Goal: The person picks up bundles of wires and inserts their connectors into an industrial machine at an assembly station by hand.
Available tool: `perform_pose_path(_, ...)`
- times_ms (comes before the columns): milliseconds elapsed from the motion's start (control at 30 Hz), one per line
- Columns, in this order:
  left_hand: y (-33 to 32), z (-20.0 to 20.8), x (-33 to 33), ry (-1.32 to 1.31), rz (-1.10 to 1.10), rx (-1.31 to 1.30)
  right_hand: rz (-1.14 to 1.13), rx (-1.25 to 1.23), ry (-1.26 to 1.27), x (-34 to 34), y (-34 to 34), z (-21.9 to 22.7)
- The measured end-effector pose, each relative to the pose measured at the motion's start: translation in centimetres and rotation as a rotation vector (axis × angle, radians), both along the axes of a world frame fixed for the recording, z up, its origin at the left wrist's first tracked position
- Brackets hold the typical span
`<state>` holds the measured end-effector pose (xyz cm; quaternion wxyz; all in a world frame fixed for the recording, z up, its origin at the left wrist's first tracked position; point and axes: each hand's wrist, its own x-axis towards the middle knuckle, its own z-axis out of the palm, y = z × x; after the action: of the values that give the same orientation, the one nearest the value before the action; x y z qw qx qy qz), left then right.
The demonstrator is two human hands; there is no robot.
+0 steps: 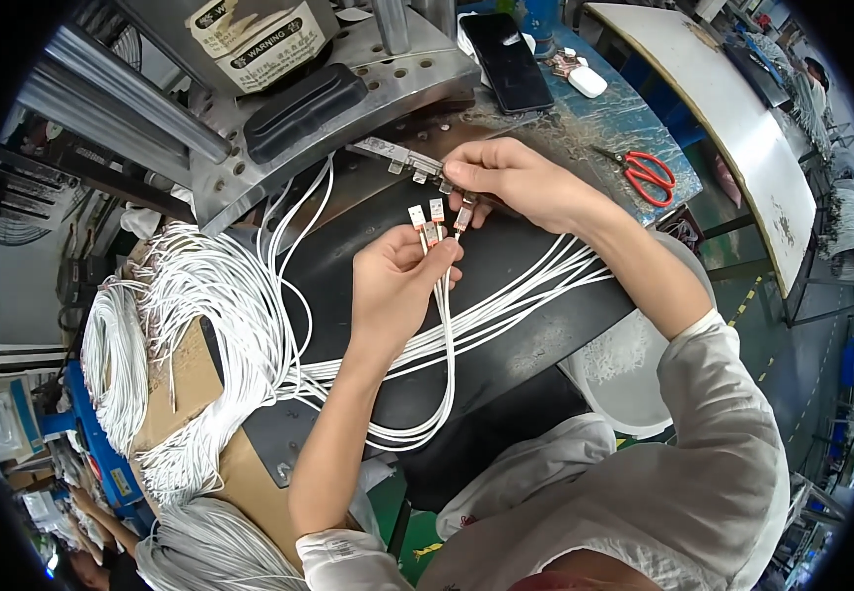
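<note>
My left hand (388, 291) is closed on several white USB cables, their metal plugs (432, 225) standing up above my thumb. Just above and to the right, my right hand (521, 182) pinches the right end of a narrow metal bar fixture (388, 151) with small metal pieces along its lower edge. One more USB plug (463, 215) stands upright directly under my right fingers; whether it is seated in the bar is hidden. From my left hand the cables loop down over the black work surface (535, 340).
Big bundles of white cable (220, 305) lie at the left on brown board. A metal press (338, 128) stands at the back. Beyond my right hand are a black phone (508, 61), a white case (588, 82) and red-handled scissors (650, 178). A pale tub (634, 404) stands below right.
</note>
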<state>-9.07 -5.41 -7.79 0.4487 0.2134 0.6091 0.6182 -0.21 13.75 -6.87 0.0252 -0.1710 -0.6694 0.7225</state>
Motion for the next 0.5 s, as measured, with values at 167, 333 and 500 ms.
perform_pose_path(167,0.2,0.1,-0.2,0.015,0.025,0.012,0.034,0.009,0.007,0.1,-0.8,-0.1)
perform_pose_path(333,0.1,0.4,0.2,0.012,0.055,0.011,0.048,0.021,-0.03,0.2,-0.2,0.6)
perform_pose_path(500,-0.3,1.0,-0.2,-0.013,0.001,-0.048,0.026,0.046,-0.001,0.2,0.5,0.4)
